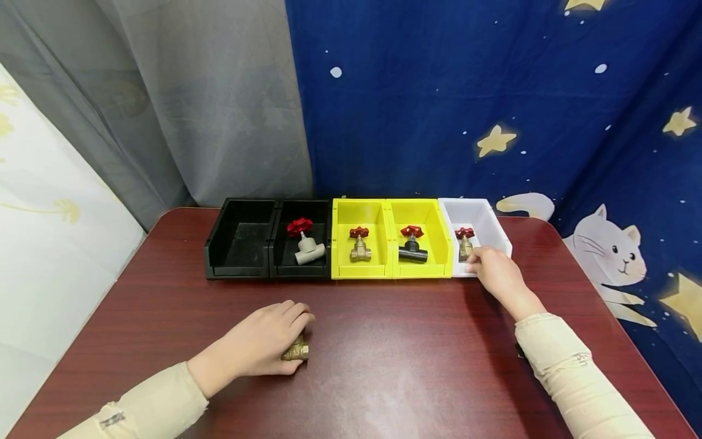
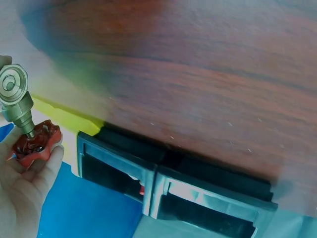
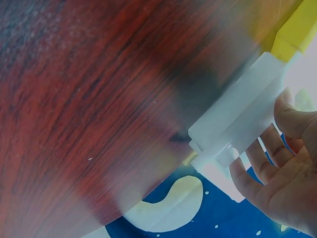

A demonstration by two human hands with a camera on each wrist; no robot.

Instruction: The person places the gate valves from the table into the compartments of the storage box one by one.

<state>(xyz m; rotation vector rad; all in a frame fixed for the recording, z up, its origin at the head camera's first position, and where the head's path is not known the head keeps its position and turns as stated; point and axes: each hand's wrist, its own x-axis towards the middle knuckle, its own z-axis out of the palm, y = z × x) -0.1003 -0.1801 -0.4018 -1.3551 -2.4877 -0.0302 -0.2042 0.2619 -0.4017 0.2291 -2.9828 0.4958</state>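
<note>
Above the near-left part of the table, my left hand (image 1: 269,338) grips a brass gate valve (image 1: 297,350). In the left wrist view its red handwheel (image 2: 37,144) sits against the curled fingers, with the brass body above it. At the far right, my right hand (image 1: 500,275) reaches over the front of the white bin (image 1: 496,235). Its thumb and forefinger pinch the lower end of another brass valve (image 1: 465,249) with a red handwheel, which stands in that bin. The right wrist view largely hides this valve behind the thumb (image 3: 286,111).
Two yellow bins (image 1: 334,238) hold a brass valve (image 1: 360,250) and a black valve (image 1: 413,252). A grey valve (image 1: 309,250) lies in one black bin (image 1: 301,272); another black bin (image 1: 241,236) stands at the row's left end. Curtains (image 1: 411,97) hang behind the table (image 1: 384,366).
</note>
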